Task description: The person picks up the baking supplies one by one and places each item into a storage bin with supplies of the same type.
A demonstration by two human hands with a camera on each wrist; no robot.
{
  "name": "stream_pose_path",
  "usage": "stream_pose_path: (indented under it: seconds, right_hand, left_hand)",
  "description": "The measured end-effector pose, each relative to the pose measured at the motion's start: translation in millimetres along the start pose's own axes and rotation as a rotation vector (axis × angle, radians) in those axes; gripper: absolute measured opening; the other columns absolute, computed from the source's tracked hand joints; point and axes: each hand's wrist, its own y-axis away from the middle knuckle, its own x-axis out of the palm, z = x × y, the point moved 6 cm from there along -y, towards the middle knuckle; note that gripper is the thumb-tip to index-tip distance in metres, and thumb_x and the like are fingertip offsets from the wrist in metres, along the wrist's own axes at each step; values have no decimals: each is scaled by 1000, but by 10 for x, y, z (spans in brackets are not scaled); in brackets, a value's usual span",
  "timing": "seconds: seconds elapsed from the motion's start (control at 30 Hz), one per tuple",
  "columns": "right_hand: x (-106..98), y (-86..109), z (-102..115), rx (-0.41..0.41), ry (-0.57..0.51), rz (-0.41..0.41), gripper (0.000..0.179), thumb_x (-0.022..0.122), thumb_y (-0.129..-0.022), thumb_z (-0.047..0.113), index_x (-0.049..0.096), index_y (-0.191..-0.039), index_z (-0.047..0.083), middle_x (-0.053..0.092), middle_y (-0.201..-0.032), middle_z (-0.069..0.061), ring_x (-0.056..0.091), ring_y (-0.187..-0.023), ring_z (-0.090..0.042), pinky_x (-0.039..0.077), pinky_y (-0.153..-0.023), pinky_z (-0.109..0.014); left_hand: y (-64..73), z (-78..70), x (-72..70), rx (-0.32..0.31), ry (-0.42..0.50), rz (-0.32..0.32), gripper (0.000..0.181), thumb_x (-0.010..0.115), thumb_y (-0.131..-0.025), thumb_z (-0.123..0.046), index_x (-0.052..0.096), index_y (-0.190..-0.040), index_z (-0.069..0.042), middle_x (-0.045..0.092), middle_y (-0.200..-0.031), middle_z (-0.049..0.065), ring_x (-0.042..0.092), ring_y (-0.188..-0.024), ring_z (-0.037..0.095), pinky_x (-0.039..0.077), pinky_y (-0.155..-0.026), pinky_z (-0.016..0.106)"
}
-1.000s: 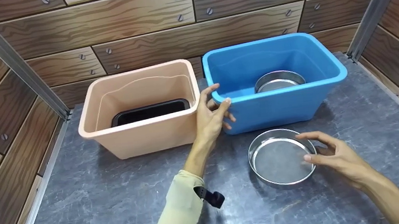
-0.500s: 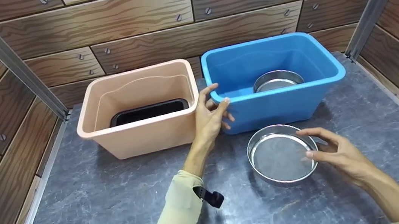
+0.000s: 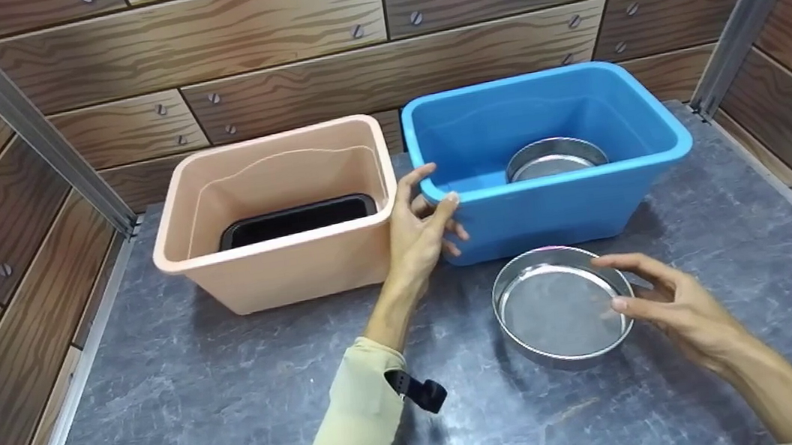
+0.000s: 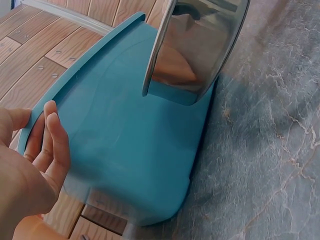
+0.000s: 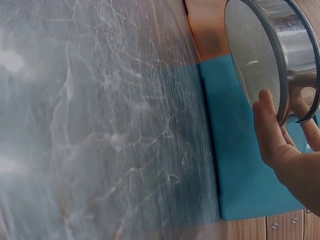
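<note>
My left hand [image 3: 419, 238] grips the near left corner of the blue bin [image 3: 539, 216], thumb and fingers round its rim, as the left wrist view also shows. In my right hand [image 3: 679, 309] is a round metal sieve [image 3: 565, 307] with a fine mesh bottom, pinched at its right side. The right wrist view shows the sieve [image 5: 297, 45] from below, raised off the tabletop in front of the blue bin, with fingers at its edge. A second metal sieve [image 3: 556, 157] lies inside the blue bin, its lower front hidden by the bin's wall.
Left of the blue bin stands a peach bin [image 3: 296, 272] with a black tray [image 3: 297, 221] inside. Both rest on a grey marbled tabletop [image 3: 237, 408]. Wood-patterned walls [image 3: 281, 25] enclose the back and sides. A black strap [image 3: 416, 390] sits on my left sleeve.
The sieve in my right hand has risen slightly toward the camera and the blue bin, tilting a little. My left hand stays on the blue bin's rim.
</note>
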Motion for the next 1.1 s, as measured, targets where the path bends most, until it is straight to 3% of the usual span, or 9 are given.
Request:
stream_pose_path:
  seconds: [0.37,0.6,0.93,1.1]
  right_hand:
    - [3,-10,99,-58,-137,38,52,54,-98,-15,45,-148,-9,46,-152,-11,63,-119,-18,60,-95,-28]
    - [13,-5,211,-155,-200,125,53,47,-98,-19,47,-149,-5,45,-153,-11,60,-126,-18,58,-100,-28]
    - [-39,0,334,-188,-239,94,55,44,-97,-20,48,-150,-4,43,-154,-13,59,-127,-18,58,-100,-29]
    - [-116,-9,396,-225,-271,6,55,44,-95,-23,48,-148,-8,44,-152,-18,58,-127,-23,58,-99,-31]
  left_hand:
    - [3,-10,13,-11,5,-4,51,68,-100,-5,48,-147,-11,62,-83,12,63,-52,15,49,-38,24]
    - [9,-8,5,-16,4,-7,52,69,-100,-5,48,-147,-11,62,-83,12,63,-52,15,49,-38,25]
    - [13,-9,2,4,1,1,51,68,-100,-4,48,-147,-10,62,-82,14,64,-52,15,50,-38,24]
    - [5,-7,1,5,-9,1,52,68,-100,-6,48,-147,-10,62,-83,17,64,-52,15,50,-38,24]
